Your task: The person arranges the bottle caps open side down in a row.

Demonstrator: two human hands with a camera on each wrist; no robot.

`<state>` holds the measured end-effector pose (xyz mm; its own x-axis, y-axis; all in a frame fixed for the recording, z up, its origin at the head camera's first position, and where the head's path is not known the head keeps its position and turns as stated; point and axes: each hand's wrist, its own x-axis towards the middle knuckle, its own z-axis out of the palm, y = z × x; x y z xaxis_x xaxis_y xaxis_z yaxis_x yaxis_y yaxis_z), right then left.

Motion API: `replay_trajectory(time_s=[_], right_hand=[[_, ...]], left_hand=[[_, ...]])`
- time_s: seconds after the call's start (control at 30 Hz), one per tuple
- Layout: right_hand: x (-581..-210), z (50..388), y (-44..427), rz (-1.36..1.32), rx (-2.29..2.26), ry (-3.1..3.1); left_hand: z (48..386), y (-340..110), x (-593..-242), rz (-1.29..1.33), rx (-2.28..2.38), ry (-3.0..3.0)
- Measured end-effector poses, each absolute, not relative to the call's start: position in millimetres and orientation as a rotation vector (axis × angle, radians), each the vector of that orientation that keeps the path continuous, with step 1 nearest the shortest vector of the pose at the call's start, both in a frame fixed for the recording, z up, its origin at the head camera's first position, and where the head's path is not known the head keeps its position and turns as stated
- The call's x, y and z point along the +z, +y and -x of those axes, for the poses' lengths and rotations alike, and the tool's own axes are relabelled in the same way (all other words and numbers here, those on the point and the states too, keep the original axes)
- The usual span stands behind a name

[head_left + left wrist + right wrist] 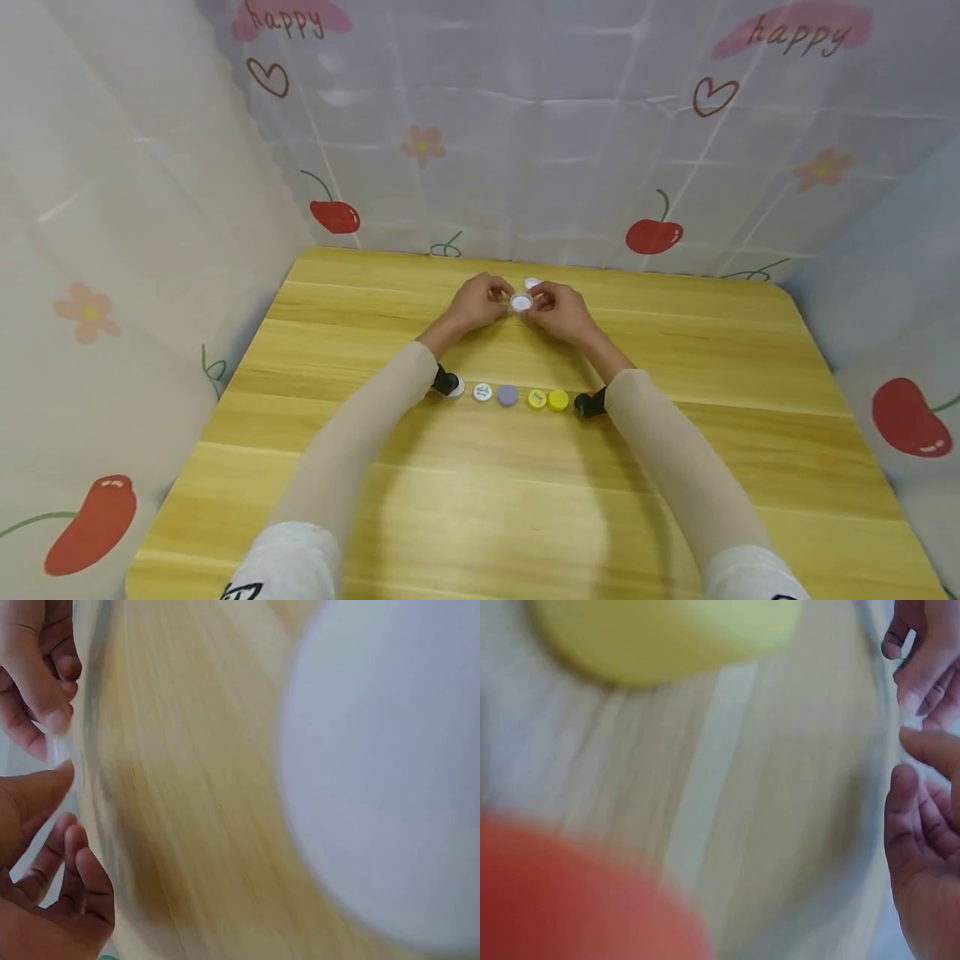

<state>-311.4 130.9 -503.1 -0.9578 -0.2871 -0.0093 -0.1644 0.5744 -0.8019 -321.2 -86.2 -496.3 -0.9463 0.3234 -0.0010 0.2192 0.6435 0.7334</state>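
Above the far part of the table, both hands pinch a small round clear tub (521,302) with something white inside. My left hand (477,302) holds its left side between thumb and fingers. On the opposite side, my right hand (561,311) grips the rim. Just behind the right hand a white round lid (532,283) shows, partly covered by the fingers. In the left wrist view the held tub (57,750) is mostly hidden by fingertips; its contents cannot be made out there.
Across the mid-table runs a row of small round pieces: a white one (456,388), a printed white one (482,392), a purple one (507,395), a printed yellow one (537,399), a plain yellow one (558,401). A red one (585,900) sits under the right wrist. Patterned curtains (510,167) surround the table.
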Motion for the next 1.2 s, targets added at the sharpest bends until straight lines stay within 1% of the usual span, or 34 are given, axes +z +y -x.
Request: replay_trajectory(time_s=[0.13,0.3,0.57,0.7,0.9,1.2], right_hand=[[-491.8,298.3,145.2,0.477,-1.373,2.633],[-480.9,270.6,158.4,0.546,-1.478,2.558],[-486.4,215.2,167.7,0.584,-1.683,2.396],[-489.0,194.4,168.8,0.596,-1.777,2.340],[-492.2,180.2,168.7,0.668,-1.844,2.296],[-496.2,172.5,173.5,0.757,-1.840,2.280]], left_hand=[[306.4,-91.5,-494.0,-0.563,1.326,2.654],[275.6,-94.1,-491.5,-0.642,1.502,2.547],[223.5,-91.4,-496.3,-0.765,1.624,2.491],[204.5,-90.9,-492.5,-0.806,1.664,2.474],[188.8,-91.0,-491.3,-0.812,1.682,2.484],[181.9,-91.6,-497.6,-0.810,1.690,2.408]])
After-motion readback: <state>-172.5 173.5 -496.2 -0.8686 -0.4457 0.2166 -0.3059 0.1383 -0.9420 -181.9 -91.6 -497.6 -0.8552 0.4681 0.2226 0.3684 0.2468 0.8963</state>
